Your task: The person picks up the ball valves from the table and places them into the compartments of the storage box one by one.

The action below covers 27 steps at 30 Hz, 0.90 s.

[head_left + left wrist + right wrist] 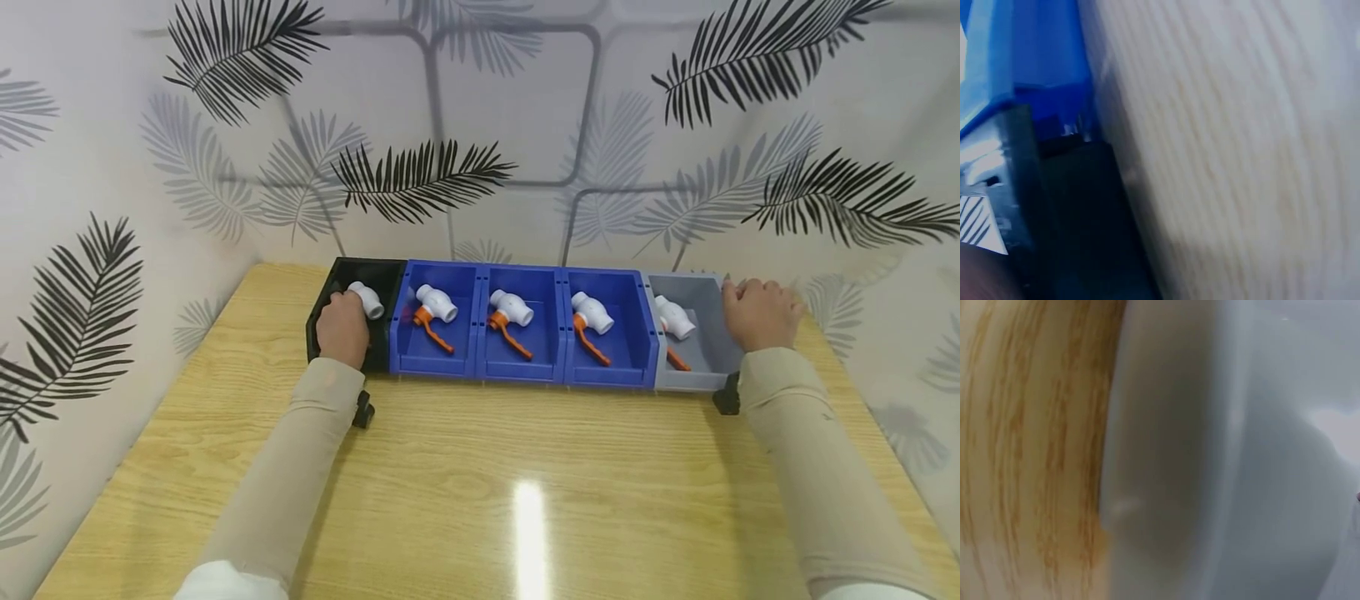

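Note:
My left hand is curled down inside the black bin, right against a white ball valve. It covers the valve's lower part. At the other end of the row, my right hand grips the right wall of the grey bin. Inside that bin lies another white valve with an orange lever. In the left wrist view, a bit of my hand shows at the corner beside the black bin's dark front. The right wrist view is filled by the blurred grey wall.
Between the end bins stand a left blue bin, a middle blue bin and a right blue bin, each holding an orange-levered valve. The row sits on a wooden table, close to a leaf-patterned wall covering.

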Tool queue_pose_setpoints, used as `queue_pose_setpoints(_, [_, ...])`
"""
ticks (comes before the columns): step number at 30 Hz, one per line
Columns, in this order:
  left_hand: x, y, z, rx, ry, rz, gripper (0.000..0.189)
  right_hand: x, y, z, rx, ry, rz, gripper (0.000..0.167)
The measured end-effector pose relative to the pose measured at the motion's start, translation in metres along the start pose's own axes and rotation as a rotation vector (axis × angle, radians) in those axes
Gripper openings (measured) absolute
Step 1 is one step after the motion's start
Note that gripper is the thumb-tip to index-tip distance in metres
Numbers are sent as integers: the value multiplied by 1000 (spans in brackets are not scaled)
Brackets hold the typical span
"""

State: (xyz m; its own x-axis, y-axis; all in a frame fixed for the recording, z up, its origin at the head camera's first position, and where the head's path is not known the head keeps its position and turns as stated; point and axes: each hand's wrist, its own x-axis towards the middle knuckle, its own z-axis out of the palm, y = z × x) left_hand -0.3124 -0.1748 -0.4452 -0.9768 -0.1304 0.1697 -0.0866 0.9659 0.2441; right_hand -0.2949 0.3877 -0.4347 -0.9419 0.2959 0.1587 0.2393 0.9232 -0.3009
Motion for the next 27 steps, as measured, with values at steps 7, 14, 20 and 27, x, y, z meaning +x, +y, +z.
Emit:
queue_pose_setpoints(7, [-16, -1, -17, -74, -3, 87, 26, 3, -2, 1, -9, 81, -53, 53])
queue_pose_setpoints(14, [-33, -8, -28, -119, 129, 267, 18, 7, 1, -2, -23, 361, -248, 46])
queue_pose_setpoints(20, [-53, -19, -37, -141, 103, 301, 31, -9, -1, -12, -40, 479, -434, 38])
queue_pose_setpoints(27, [-82, -39, -38, -133, 103, 407, 37, -67, -17, -12, 8, 306, -478, 26])
